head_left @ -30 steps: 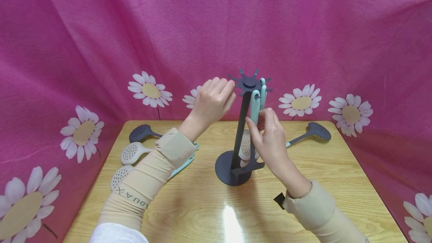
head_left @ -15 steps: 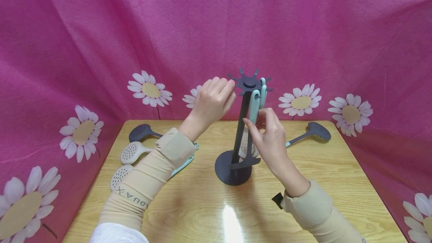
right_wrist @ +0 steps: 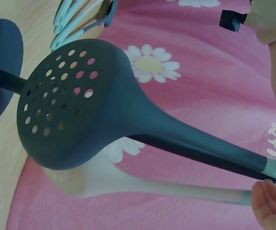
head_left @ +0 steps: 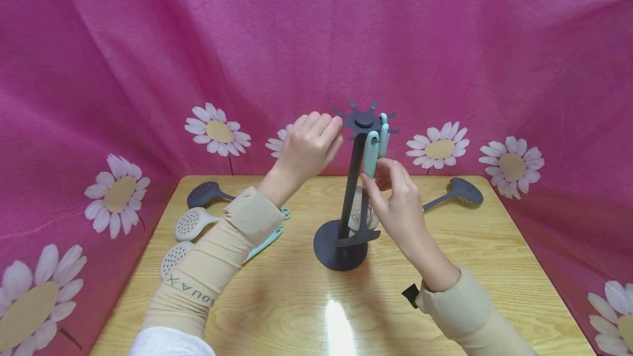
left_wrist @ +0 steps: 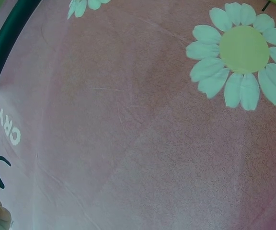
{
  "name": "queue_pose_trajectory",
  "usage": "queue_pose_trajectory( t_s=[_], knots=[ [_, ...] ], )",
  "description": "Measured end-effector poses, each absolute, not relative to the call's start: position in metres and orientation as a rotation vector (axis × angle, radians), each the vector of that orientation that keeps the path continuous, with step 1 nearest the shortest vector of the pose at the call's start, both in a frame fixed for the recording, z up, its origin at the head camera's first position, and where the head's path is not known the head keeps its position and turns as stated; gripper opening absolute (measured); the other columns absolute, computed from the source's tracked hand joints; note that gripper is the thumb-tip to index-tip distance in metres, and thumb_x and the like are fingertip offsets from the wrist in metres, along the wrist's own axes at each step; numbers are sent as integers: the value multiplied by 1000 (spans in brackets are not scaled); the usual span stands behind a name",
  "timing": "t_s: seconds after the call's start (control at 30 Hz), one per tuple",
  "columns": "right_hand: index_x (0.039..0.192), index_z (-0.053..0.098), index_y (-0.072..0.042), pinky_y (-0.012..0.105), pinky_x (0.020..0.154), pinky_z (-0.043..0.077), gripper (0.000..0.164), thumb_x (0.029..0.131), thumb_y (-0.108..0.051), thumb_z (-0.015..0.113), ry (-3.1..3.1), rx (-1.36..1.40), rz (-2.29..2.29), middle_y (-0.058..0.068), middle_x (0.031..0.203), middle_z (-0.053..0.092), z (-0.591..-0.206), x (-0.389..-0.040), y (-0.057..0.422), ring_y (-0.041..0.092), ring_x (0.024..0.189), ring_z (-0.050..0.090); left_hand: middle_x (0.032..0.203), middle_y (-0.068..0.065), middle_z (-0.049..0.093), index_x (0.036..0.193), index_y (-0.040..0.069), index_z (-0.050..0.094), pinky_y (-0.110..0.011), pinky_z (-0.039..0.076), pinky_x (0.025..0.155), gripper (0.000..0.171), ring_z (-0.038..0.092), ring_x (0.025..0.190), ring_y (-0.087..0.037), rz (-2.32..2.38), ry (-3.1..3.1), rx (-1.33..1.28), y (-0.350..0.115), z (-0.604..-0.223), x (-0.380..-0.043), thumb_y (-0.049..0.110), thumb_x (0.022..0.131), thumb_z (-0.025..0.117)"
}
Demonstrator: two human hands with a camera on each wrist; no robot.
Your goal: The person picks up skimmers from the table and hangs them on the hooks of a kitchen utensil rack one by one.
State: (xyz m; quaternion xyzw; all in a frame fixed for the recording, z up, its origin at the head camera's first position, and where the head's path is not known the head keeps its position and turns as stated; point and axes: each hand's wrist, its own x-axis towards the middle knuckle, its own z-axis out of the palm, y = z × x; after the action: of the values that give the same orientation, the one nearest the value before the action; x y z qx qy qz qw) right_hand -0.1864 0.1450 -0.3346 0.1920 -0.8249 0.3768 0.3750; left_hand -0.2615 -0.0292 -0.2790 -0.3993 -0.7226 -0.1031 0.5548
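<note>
In the head view a dark utensil stand (head_left: 340, 251) with a star-shaped hook top (head_left: 363, 120) stands mid-table. My left hand (head_left: 309, 144) is at the top's left side, its curled fingers gripping a hook end; its fingertips (left_wrist: 1, 215) show at the corner of the left wrist view. My right hand (head_left: 398, 202) pinches the mint handle of a dark skimmer (right_wrist: 99, 105), whose handle loop is at a front hook. Whether the loop bears on the hook I cannot tell. Behind it hangs a pale utensil (right_wrist: 190, 190) with a mint-ended handle.
On the table's left lie a dark skimmer (head_left: 203, 195) and two pale skimmers (head_left: 189, 224) (head_left: 173, 260), partly under my left forearm. A dark slotted utensil (head_left: 465, 191) lies at the back right. A pink flowered cloth (head_left: 277, 43) surrounds the table.
The skimmer in my right hand has shifted slightly left, and its head has turned closer in to the pole. My left hand has stayed at the stand's top.
</note>
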Motion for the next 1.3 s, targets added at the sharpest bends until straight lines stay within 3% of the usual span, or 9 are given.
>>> queue_pose_trajectory(
  t_s=[0.17, 0.27, 0.43, 0.6, 0.7, 0.9, 1.1, 1.17, 1.3],
  knots=[
    [109, 51, 4, 30, 64, 46, 35, 79, -4, 67, -1999, 590, 972, 14, 88, 56, -342, -185, 154, 22, 75, 56, 68, -8, 52, 87, -1, 59, -29, 39, 52, 9, 47, 60, -22, -227, -1752, -919, -31, -279, -259, 5, 83, 54],
    [107, 51, 6, 28, 69, 44, 31, 85, -13, 62, -1901, 651, 984, 17, 90, 56, -350, -186, 160, 25, 79, 55, 71, -8, 55, 95, -1, 61, -29, 39, 53, 14, 49, 62, -22, -299, -1756, -913, -32, -282, -258, 3, 83, 56],
    [100, 52, 9, 24, 75, 40, 40, 91, -30, 53, -1771, 601, 1013, 20, 90, 55, -367, -188, 167, 29, 81, 52, 86, -13, 59, 109, -2, 54, -33, 42, 62, 27, 53, 72, -26, -532, -1692, -876, -34, -296, -257, 1, 82, 57],
    [95, 49, 14, 23, 76, 38, 18, 85, 0, 53, -1705, 456, 1081, 26, 89, 51, -396, -194, 174, 30, 81, 48, 96, -17, 55, 105, -4, 49, -39, 43, 76, 27, 52, 86, -31, -689, -1698, -808, -37, -329, -258, 1, 80, 58],
    [97, 49, 15, 20, 73, 39, 17, 79, 14, 50, -1730, 319, 1140, 26, 92, 49, -415, -198, 179, 23, 84, 48, 94, -17, 53, 101, -5, 49, -39, 43, 77, 23, 51, 86, -30, -771, -1772, -768, -37, -358, -259, 0, 81, 58],
    [108, 47, 11, 17, 72, 40, 24, 87, 1, 52, -1891, 34, 1324, 21, 103, 46, -457, -201, 186, 23, 89, 49, 95, -15, 51, 105, -3, 49, -36, 43, 79, 23, 50, 88, -28, -947, -2062, -637, -39, -421, -261, 1, 84, 56],
    [117, 44, 8, 10, 68, 40, 35, 85, -1, 55, -2106, -145, 1393, 21, 107, 46, -490, -203, 186, 28, 91, 49, 96, -12, 54, 109, -2, 52, -33, 47, 78, 20, 53, 89, -24, -1111, -2379, -455, -37, -465, -259, 5, 91, 50],
    [118, 45, 7, 13, 68, 42, 37, 84, -1, 56, -2189, -190, 1385, 21, 107, 47, -500, -203, 184, 30, 90, 50, 97, -12, 56, 110, -2, 54, -34, 47, 78, 21, 55, 90, -24, -1140, -2477, -410, -36, -477, -258, 7, 92, 47],
    [119, 45, 10, 31, 70, 45, 41, 82, 0, 59, -2374, -238, 1358, 26, 107, 49, -518, -202, 180, 35, 88, 52, 101, -15, 56, 117, -6, 52, -36, 47, 80, 28, 56, 94, -26, -1188, -2654, -394, -36, -497, -256, 5, 92, 46]
  ],
)
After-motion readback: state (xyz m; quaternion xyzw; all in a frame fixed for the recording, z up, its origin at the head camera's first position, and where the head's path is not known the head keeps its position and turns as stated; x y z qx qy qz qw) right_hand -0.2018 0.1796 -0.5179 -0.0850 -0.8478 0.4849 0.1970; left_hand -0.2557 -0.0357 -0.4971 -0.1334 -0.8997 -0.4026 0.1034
